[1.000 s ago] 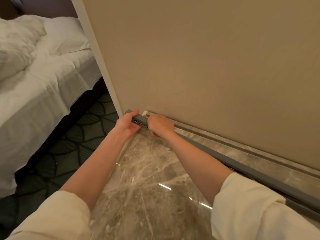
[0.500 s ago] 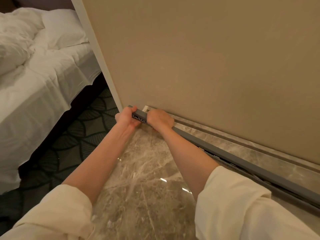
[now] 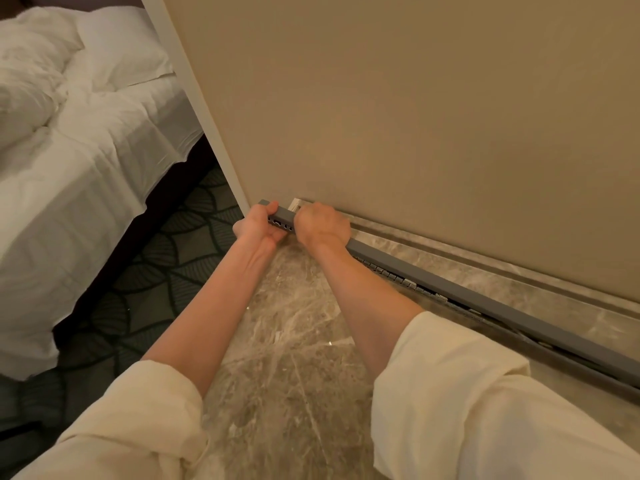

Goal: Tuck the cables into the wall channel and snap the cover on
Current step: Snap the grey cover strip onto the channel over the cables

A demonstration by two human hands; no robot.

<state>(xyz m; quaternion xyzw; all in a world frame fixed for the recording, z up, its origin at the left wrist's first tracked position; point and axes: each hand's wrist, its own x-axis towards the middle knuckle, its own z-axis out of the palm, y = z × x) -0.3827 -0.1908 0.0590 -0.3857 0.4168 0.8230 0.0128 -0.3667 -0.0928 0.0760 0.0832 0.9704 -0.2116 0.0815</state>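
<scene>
While both hands grip the far end of the grey cover (image 3: 485, 303), the left hand (image 3: 258, 225) cups the end with the slots and the right hand (image 3: 320, 225) is closed over the top just beside it. It runs along the foot of the wall (image 3: 415, 133), lifted off the channel (image 3: 540, 344) at this end. Cables cannot be made out clearly. Pressing down at one end only could leave the rest unseated, or pinch a stray cable under the lip.
</scene>
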